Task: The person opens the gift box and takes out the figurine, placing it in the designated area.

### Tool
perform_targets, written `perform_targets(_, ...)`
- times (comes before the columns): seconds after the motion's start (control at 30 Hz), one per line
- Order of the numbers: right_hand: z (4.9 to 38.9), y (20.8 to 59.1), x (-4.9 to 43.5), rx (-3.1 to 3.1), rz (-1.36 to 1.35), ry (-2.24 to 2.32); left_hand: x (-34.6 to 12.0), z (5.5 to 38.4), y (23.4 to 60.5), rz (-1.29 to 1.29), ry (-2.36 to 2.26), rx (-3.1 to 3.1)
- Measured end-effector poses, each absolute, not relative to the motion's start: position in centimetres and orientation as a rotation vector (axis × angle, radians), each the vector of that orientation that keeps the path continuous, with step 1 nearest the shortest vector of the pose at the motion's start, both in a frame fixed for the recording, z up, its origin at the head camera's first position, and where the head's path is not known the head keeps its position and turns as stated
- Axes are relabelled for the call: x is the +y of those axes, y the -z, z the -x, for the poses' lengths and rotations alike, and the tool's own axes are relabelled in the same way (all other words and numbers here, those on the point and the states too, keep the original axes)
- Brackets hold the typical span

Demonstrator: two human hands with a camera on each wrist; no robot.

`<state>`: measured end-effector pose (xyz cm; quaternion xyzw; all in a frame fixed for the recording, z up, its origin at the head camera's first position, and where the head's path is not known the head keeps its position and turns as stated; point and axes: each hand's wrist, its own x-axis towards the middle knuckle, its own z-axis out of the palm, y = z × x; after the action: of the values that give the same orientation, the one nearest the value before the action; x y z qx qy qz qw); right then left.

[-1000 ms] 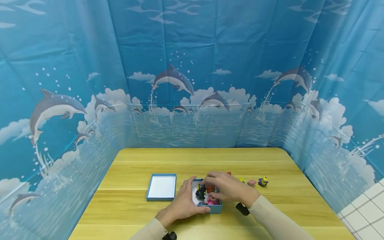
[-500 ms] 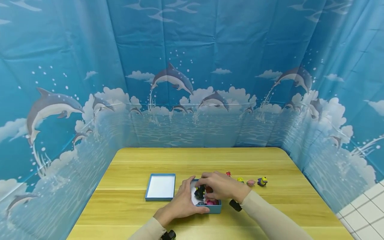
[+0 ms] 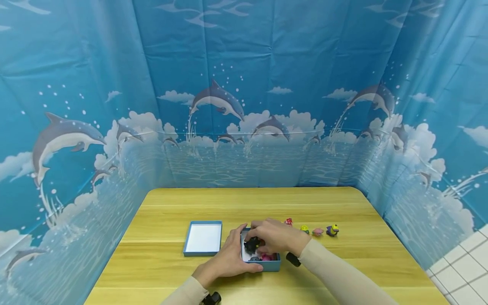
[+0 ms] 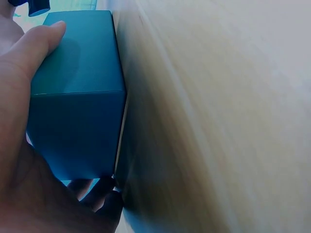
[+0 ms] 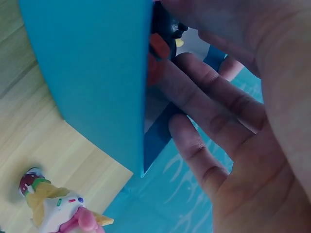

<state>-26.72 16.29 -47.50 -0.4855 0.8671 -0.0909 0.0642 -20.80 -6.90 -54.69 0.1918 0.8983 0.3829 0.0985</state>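
Note:
A small blue box [image 3: 271, 266] with a white inside stands on the table. My left hand [image 3: 228, 258] grips its left side, thumb [image 4: 46, 41] along the front wall and fingers round the back. Inside the box, my right hand [image 3: 276, 235] pinches a black toy figure [image 3: 250, 246] with yellow details between thumb and fingers. A grey toy [image 3: 254, 259] and a pink toy [image 3: 267, 257] lie by the front wall. In the right wrist view, an orange-red toy [image 5: 158, 53] shows beside the fingers; the right hand hides it from the head view.
Left of the box lies a shallow blue-rimmed lid [image 3: 203, 238], white side up. Toward the back right stand several toys: a red-and-white one [image 3: 288, 221], a yellow one [image 3: 304, 228], a pink one [image 3: 317, 231] and a purple-and-yellow one [image 3: 332, 230]. A dolphin curtain [image 3: 236, 161] surrounds the table.
My right hand has shifted left inside the box, and the black toy figure has moved slightly left and turned. The orange-red toy is now covered in the head view. My left hand keeps its grip.

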Motion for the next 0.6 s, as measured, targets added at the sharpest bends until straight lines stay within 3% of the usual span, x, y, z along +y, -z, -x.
perform_targets(0.6, 27.1, 48.0, 14.9, 2.608, 1.486, 0.179, -6.9, 21.0, 55.1, -0.550, -1.128, 2.668)
